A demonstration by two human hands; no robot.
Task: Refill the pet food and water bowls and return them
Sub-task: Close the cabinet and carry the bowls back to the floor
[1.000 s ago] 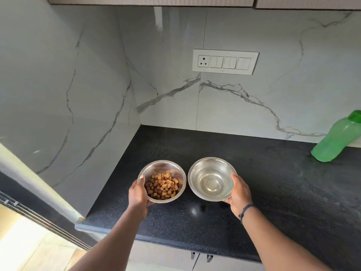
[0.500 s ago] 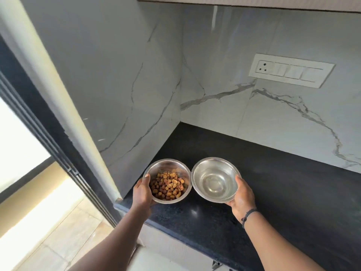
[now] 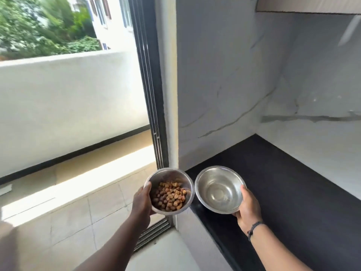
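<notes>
At lower centre, our left hand [image 3: 141,202] grips the round steel bowl of brown kibble [image 3: 169,191]; just right, our right hand [image 3: 247,210] clasps the round steel bowl of water [image 3: 219,189], over the black surface [image 3: 293,192] edge.

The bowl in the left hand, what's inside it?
The bowl in the left hand holds brown and orange pet food pieces, heaped across its bottom. The upper inner wall shows bare steel. The bowl's floor under the heap is covered, so not visible.
</notes>
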